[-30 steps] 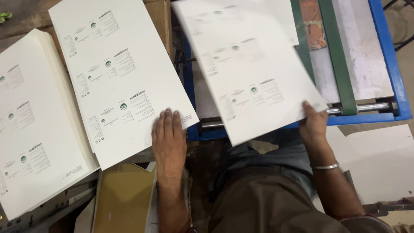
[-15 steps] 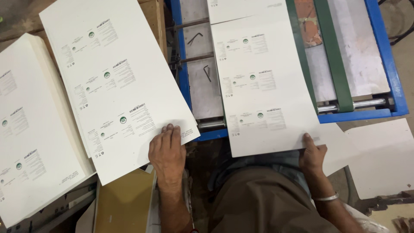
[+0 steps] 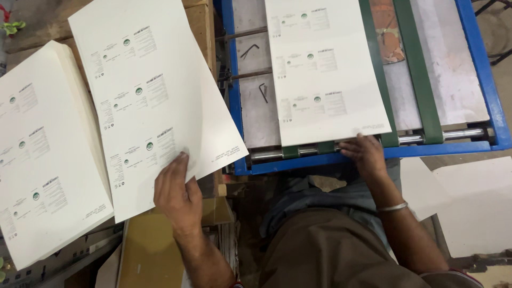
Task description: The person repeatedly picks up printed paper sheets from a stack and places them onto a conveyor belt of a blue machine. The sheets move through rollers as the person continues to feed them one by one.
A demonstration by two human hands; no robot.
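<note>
The left hand [image 3: 178,192], in the lower middle-left of the frame, lies flat with its fingers spread on the near edge of a large cream-white printed paper sheet [image 3: 154,101], pressing rather than gripping it. That sheet slants across the left half of the frame, overlapping a thick stack of matching cream-white printed sheets [image 3: 37,160] at the far left.

The right hand [image 3: 365,154], right of centre, rests palm down with fingers slightly curled on the bottom edge of a second cream-white printed sheet [image 3: 325,69]; whether it pinches the paper cannot be told. A thin silver metal bangle [image 3: 393,206] circles that wrist. The second sheet lies squarely on the grey metal bed of a blue-framed feeder table [image 3: 480,69] in the upper right, just beside two green belts [image 3: 413,69] running up the frame. A small dark bent hex key [image 3: 263,92] lies on the bed, left of the sheet. A brown cardboard box [image 3: 146,250] sits at bottom left.
</note>
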